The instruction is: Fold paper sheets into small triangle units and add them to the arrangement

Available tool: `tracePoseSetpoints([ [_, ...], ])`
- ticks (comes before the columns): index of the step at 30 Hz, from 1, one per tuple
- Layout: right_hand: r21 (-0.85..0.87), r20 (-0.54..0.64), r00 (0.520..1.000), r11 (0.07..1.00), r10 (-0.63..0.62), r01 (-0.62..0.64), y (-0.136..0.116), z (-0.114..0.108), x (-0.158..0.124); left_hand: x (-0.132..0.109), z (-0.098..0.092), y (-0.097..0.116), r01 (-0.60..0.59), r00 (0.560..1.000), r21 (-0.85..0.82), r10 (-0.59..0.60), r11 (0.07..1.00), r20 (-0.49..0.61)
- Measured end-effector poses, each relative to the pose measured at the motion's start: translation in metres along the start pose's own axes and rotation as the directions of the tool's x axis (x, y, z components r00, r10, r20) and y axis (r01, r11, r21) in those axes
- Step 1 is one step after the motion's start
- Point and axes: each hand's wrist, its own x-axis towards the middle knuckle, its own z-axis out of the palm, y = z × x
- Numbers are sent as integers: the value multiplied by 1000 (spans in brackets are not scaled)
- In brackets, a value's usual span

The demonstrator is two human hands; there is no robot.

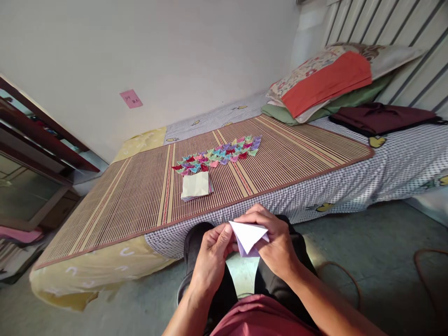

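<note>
- Left hand (210,263): forearm was angled up and inward from the lower edge of the view; the back of the hand was turned partly upward.
- Left fingers were curled, with the thumb laid along the near corner; the left corner of the folded paper (248,237) was pinched between thumb and fingers.
- Right hand (278,240): forearm was extended inward from the lower right, with the wrist bent toward the left hand. The back of the hand was turned upward.
- Right fingers were bent across the far edge of the paper, which was gripped along its right side; the thumb's position could not be told, being hidden.
- Folded paper was held between both hands, above the gap between the knees in dark trousers (304,247) and just off the near edge of the bed. A white triangular flap was seen uppermost, point toward the body; lilac layers were exposed beneath.
- On the striped mat (136,200), beyond the hands, a stack of paper (195,184) was noted, its top sheet pale and creased.
- Just behind the stack, multicoloured folded figures (219,156) were arranged in close, slanting rows.
- Cushions (325,84) were piled at the right end of the bed.
</note>
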Motion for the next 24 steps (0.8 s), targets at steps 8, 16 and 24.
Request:
tracePoseSetpoints([
  [8,-180,101,978,964,-182,198,7,-2,-5,-3,7,9,103,995,-109,-102,989,16],
  [16,-133,209,968,976,-142,172,11,-6,-1,5,2,5,75,990,-169,-94,983,-106],
  [24,29,35,970,970,239,-241,3,-8,14,16,-5,8,-148,954,-153,100,977,-283],
])
